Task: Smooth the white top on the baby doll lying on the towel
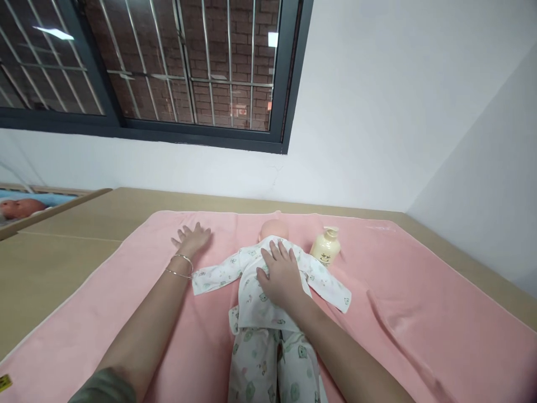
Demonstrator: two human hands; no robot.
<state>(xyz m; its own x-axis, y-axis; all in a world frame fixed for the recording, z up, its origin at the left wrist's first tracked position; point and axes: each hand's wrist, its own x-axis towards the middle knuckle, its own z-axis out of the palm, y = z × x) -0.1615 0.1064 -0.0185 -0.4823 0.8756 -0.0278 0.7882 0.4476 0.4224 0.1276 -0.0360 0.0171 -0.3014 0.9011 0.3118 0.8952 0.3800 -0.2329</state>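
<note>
A doll in a white printed long-sleeved top [251, 299] and matching trousers [254, 364] lies stretched out before me. Its bald head [274, 228] points toward the wall; which way it faces I cannot tell. My right hand [282, 275] rests flat on the upper part of the top, fingers apart. Farther left, my left hand [192, 239] is spread over the pink sheet [201, 330], holding nothing, beyond the end of the doll's left-side sleeve [216, 277]. A pale yellow pump bottle [326, 246] stands beside the doll's head, to its right.
Under the sheet is a wooden-coloured table [71, 232] that meets a white wall [356, 112]. A barred window [188, 67] is above. At the far left, another doll [20, 208] lies on blue cloth behind a raised wooden edge [54, 212].
</note>
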